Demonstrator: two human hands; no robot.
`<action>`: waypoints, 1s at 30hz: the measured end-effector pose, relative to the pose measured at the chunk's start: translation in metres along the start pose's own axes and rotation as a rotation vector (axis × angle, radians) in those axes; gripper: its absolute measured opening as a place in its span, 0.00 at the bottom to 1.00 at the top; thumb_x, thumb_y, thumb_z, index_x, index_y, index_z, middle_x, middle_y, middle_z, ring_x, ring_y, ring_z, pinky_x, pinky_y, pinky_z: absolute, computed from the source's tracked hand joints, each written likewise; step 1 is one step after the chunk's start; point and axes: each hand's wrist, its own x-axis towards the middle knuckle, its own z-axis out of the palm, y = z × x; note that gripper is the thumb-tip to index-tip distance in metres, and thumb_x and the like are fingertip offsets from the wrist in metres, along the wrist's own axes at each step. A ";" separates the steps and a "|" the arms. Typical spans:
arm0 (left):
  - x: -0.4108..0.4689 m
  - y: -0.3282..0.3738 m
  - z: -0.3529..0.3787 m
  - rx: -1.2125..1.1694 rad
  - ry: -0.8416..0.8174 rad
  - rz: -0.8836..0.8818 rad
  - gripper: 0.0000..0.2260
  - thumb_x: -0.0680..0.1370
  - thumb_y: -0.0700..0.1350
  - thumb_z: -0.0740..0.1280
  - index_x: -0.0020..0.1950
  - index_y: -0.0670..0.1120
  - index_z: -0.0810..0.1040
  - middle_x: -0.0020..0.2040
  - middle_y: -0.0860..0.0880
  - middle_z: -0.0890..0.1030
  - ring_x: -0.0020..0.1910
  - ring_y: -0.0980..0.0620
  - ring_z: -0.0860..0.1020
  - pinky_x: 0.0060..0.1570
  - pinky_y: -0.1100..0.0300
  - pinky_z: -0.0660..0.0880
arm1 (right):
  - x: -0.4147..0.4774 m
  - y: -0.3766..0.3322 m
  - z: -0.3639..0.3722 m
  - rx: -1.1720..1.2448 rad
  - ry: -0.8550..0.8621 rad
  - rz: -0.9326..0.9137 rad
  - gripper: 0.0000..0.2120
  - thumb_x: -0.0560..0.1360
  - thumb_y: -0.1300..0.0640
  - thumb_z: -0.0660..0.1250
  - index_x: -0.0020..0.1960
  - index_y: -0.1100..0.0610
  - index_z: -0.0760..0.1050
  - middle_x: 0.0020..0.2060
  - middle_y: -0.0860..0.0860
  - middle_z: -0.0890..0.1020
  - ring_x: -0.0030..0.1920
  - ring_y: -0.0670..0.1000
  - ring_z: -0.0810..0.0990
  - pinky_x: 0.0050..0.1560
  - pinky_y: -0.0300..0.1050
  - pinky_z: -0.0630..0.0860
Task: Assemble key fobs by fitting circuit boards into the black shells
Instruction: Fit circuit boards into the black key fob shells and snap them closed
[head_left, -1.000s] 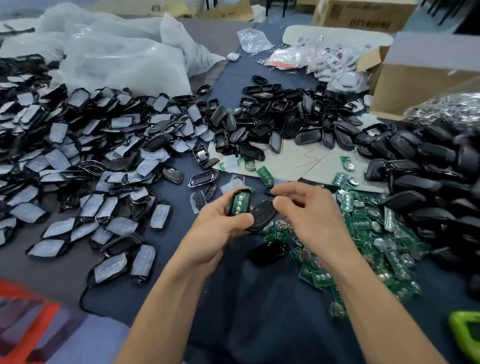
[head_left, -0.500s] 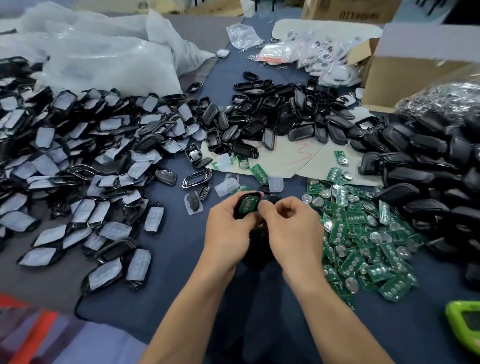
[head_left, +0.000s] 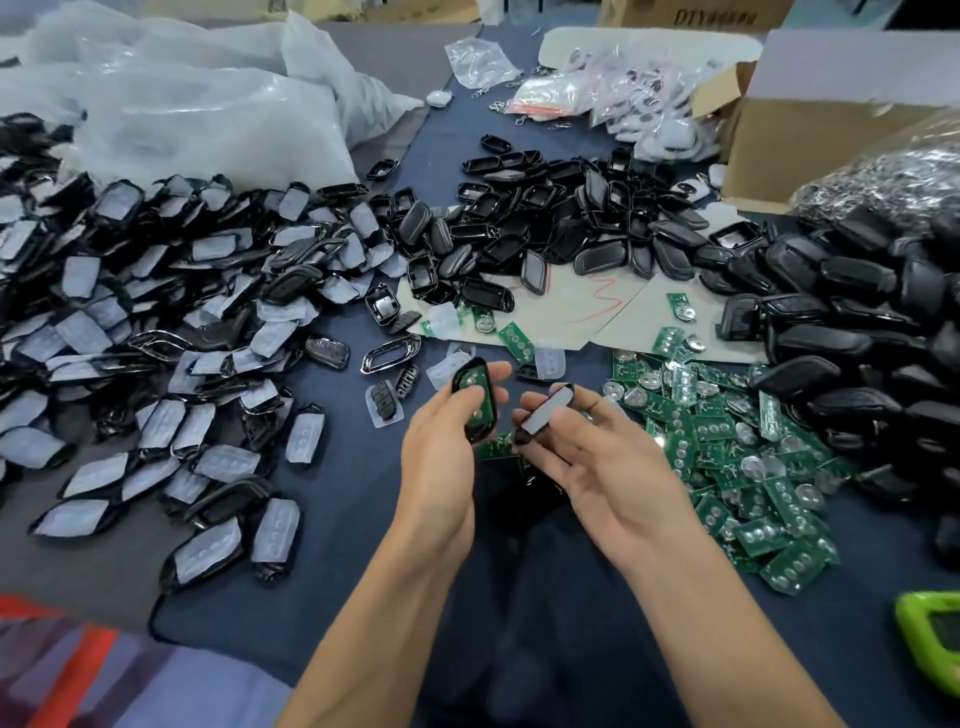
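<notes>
Nearest, well off to the near right of the heap of green circuit boards (head_left: 727, 457), a bright green device (head_left: 930, 629) cut by the frame edge; two bare forearms stretched in from the near side, left of the heap, over dark blue cloth (head_left: 337, 545).

Just left of the heap, left hand (head_left: 441, 447) gripping a black shell (head_left: 475, 397), fingers curled behind it and thumb laid across its front, open face toward the camera, a green board seated inside; right hand (head_left: 587, 457) between that shell and the heap, palm up, pinching a second shell half (head_left: 545, 413) between thumb and curled fingers, pale face upward, tilted; both pieces near each other but apart; below them, at the heap's left edge, a loose board (head_left: 488, 449) partly hidden.

Farther left of the heap, a chrome trim ring (head_left: 389, 353) lying alone on the cloth; far left, a wide spread of pad-covered shells (head_left: 156, 322).

Touching the heap's right side, a mound of closed black fobs (head_left: 857, 322); just beyond the heap, a flat cardboard sheet (head_left: 561, 312) with a red scribble and a few stray boards; beyond that, a pile of empty black shells (head_left: 545, 223).

Farthest from the heap: clear bags of small parts (head_left: 623, 98); an open cardboard box (head_left: 810, 140); beside it a bag of shiny metal pieces (head_left: 893, 176); beyond and far to the left, big whitish plastic bags (head_left: 197, 104).
</notes>
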 end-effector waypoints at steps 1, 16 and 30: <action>-0.001 0.000 -0.001 0.017 0.001 -0.015 0.14 0.76 0.50 0.63 0.52 0.54 0.89 0.50 0.51 0.86 0.51 0.55 0.82 0.57 0.55 0.78 | -0.001 -0.001 -0.002 -0.003 -0.027 0.004 0.10 0.78 0.71 0.65 0.58 0.62 0.76 0.51 0.60 0.86 0.51 0.57 0.86 0.50 0.50 0.86; 0.004 0.001 -0.007 0.254 0.037 0.144 0.21 0.72 0.31 0.74 0.48 0.59 0.89 0.41 0.57 0.87 0.39 0.60 0.81 0.44 0.65 0.79 | 0.002 0.002 -0.007 -0.424 -0.076 -0.170 0.15 0.78 0.70 0.69 0.53 0.52 0.84 0.48 0.51 0.89 0.48 0.47 0.87 0.55 0.46 0.84; -0.002 -0.003 -0.005 0.360 0.044 0.174 0.16 0.76 0.35 0.73 0.47 0.58 0.86 0.44 0.59 0.88 0.45 0.60 0.86 0.50 0.58 0.84 | 0.003 0.012 -0.001 -0.895 0.061 -0.416 0.18 0.70 0.65 0.76 0.53 0.44 0.84 0.44 0.35 0.87 0.49 0.35 0.84 0.51 0.29 0.78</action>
